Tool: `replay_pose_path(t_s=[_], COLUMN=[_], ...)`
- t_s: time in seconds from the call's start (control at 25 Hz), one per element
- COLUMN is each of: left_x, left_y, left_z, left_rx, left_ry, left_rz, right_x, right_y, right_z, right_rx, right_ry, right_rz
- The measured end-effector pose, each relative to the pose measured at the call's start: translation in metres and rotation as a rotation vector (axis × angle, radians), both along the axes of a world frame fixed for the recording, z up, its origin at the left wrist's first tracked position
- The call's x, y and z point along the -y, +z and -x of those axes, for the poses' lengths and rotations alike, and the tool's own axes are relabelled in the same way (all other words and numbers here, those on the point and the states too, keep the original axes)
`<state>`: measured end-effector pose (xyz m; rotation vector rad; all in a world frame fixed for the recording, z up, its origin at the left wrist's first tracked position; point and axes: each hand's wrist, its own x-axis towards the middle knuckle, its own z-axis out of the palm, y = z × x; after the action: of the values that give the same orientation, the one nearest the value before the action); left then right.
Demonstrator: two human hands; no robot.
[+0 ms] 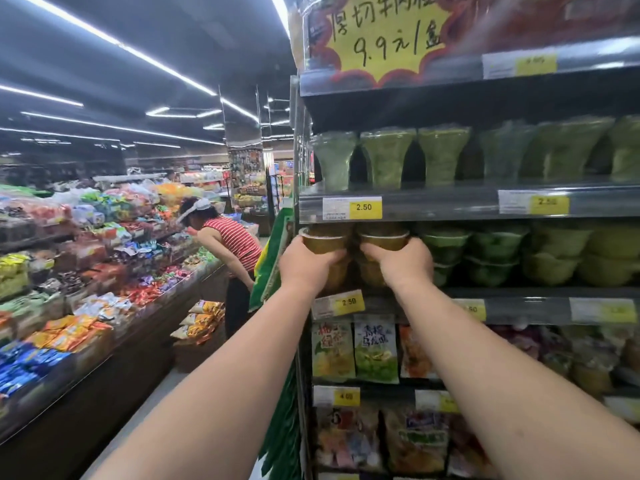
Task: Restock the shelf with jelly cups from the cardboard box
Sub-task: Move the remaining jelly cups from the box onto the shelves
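Note:
Both arms reach up to the left end of the shelf [519, 304]. My left hand [306, 263] grips a yellow-green jelly cup [323, 241] from below. Beside it my right hand [403, 261] grips a second yellow-green jelly cup [382, 240]. Both cups sit at the top of stacks of like cups, just under the shelf board above. Further right on the same shelf stand stacked green jelly cups [491, 252]. The cardboard box is out of view.
Tall green cups [386, 155] fill the shelf above, and snack bags [375, 348] the shelves below. Yellow 2.50 price tags [365, 206] line the rails. A person in a red striped top [235, 242] bends over the candy display [90, 258] across the aisle.

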<state>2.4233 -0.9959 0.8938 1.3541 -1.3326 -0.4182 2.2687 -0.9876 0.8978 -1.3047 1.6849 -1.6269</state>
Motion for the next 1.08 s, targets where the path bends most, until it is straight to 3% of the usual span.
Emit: replay_pose_path(t_s=[0.32,0.52,0.68,0.84,0.96,1.08], left_x=[0.017,-0.003,-0.033,-0.061,-0.078,-0.096], left_y=[-0.005,-0.029,-0.064,-0.093,-0.114,-0.142], left_z=[0.000,0.006,0.022,0.050,0.073,0.116], left_rx=[-0.042,-0.159,-0.233,-0.198,-0.196,-0.229], left_ry=[-0.084,-0.083,0.005,0.120,0.181,0.081], left_rz=[-0.077,-0.005,-0.012,0.022,0.020,-0.091], right_x=[0.015,0.003,-0.023,-0.054,-0.078,-0.100], right_y=[0.000,-0.019,-0.038,-0.071,-0.104,-0.139], right_z=[-0.008,-0.009,-0.010,0.004,0.031,0.078], right_rx=[-0.043,-0.072,-0.145,-0.071,-0.044,-0.016], right_ry=[-0.012,-0.047,-0.040,0.046,0.104,0.119], right_rz=[-0.058,0.014,0.099,0.153,0.070,-0.058])
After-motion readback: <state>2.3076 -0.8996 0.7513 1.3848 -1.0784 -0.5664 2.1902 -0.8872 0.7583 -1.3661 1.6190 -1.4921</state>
